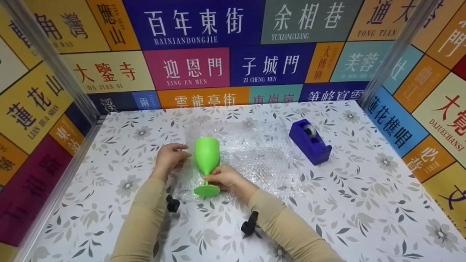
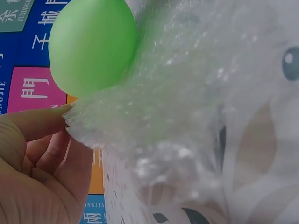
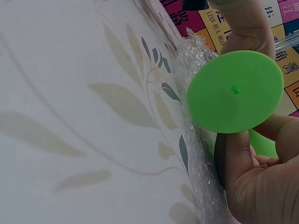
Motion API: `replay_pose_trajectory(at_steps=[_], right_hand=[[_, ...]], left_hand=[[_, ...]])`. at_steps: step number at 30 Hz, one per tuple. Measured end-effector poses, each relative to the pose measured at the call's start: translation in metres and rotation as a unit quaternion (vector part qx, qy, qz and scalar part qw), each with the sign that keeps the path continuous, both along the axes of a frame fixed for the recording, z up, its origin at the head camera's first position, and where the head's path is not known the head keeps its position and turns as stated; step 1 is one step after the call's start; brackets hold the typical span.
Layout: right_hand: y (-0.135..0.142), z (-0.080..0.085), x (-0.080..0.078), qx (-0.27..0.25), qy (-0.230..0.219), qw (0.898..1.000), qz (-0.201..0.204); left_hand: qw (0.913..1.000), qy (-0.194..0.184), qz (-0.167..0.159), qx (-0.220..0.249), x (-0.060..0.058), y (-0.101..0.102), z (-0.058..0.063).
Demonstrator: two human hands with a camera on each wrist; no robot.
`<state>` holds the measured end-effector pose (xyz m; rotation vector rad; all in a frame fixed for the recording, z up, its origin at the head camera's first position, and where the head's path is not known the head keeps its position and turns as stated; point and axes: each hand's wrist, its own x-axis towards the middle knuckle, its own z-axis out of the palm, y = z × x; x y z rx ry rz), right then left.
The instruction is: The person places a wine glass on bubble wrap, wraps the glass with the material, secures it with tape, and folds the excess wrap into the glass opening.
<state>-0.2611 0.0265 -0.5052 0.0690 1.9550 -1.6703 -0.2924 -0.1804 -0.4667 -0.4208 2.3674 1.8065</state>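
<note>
A bright green goblet [image 1: 207, 153] lies on its side over the left part of a sheet of bubble wrap [image 1: 255, 160], bowl pointing away and round foot towards me. My right hand [image 1: 229, 177] pinches its stem just above the foot; the right wrist view shows the underside of the foot [image 3: 236, 93] in front of the fingers. Left of the bowl, my left hand [image 1: 170, 158] pinches the edge of the bubble wrap [image 2: 140, 121] between thumb and fingers. In the left wrist view that edge is lifted beside the green bowl [image 2: 93, 46].
A blue tape dispenser [image 1: 310, 142] with a roll of tape stands right of the bubble wrap. The table [image 1: 364, 203] has a white leaf-and-flower cover. Upright panels [image 1: 193, 25] with coloured blocks and writing enclose the back and both sides.
</note>
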Motion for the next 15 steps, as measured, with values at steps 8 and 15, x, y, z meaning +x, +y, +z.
replay_pose_trajectory(at_steps=[8, 15], right_hand=[[0.001, 0.0, 0.0, -0.009, 0.002, 1.0, -0.003], [0.002, -0.001, -0.001, -0.011, 0.003, 1.0, -0.001]], left_hand=[[0.9986, 0.033, -0.009, -0.041, 0.002, 0.01, 0.003], [0.991, 0.079, -0.034, -0.102, 0.005, 0.021, 0.006]])
